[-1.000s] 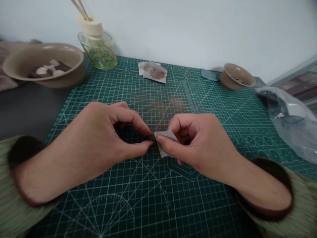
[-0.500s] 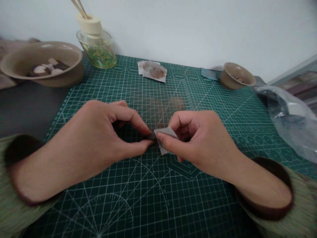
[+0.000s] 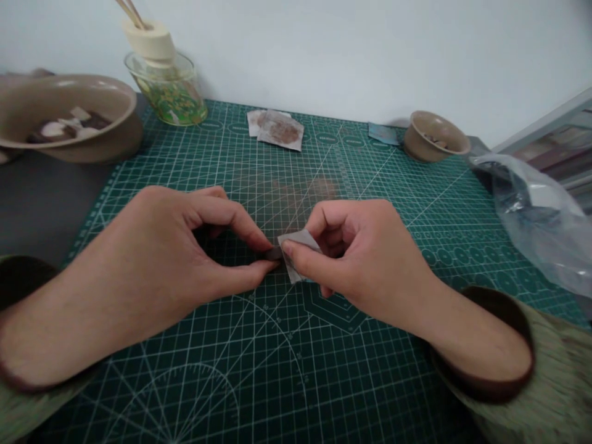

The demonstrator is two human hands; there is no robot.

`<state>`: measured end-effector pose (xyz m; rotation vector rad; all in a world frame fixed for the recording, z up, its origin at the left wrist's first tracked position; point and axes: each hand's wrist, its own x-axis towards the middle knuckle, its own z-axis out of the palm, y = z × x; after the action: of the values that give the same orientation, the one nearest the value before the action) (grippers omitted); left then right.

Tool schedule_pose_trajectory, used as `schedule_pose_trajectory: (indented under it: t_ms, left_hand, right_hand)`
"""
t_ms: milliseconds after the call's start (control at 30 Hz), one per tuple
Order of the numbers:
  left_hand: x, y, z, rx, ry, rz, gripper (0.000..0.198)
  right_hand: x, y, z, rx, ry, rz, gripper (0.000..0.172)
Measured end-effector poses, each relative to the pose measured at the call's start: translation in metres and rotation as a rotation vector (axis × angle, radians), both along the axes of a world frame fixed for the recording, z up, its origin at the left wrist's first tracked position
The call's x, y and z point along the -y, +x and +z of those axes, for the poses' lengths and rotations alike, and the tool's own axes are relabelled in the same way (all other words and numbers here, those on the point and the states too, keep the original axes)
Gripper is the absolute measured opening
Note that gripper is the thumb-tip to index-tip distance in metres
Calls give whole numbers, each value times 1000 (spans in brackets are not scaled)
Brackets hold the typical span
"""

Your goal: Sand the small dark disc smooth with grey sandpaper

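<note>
Between the thumb and forefinger of my left hand [image 3: 185, 246] is pinched a small dark brown piece [image 3: 272, 253], perhaps wood; its exact shape is mostly covered by fingertips. My right hand [image 3: 356, 253] grips a small folded square of grey sandpaper [image 3: 300, 238], its thumb pressing on top. The sandpaper wraps the right end of the dark piece and touches it. Both hands are held just above the green cutting mat [image 3: 259, 382], and brown dust [image 3: 324, 187] lies on the mat beyond them.
Used sandpaper squares [image 3: 280, 130] lie at the back, with a bluish square [image 3: 383, 133] farther right. A large bowl of pieces [image 3: 124, 132] and a reed diffuser [image 3: 173, 98] stand left. A small bowl [image 3: 416, 142] and a clear plastic bag [image 3: 536, 216] are at right.
The whole scene sits slightly further left in view, as the camera has turned a little right. Both hands keep the same grips on the dark piece and the sandpaper.
</note>
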<state>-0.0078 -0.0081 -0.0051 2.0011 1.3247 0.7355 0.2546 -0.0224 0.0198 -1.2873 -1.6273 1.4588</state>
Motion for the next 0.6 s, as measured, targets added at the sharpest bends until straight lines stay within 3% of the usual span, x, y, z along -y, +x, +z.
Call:
schedule_pose_trajectory:
  t_ms: [133,333,600]
  left_hand:
    - [-2,-1,-3,39,-23,8,10]
    - [1,-2,-3,-16,-13,0,23]
    - [-1,-2,-6,56,1,5,13]
  right_hand:
    - [0,1,1,-20,-47,31,45]
    - [-1,1,1,-33,-39,22,44]
    - [-2,2,-3,-70,-29,26,43]
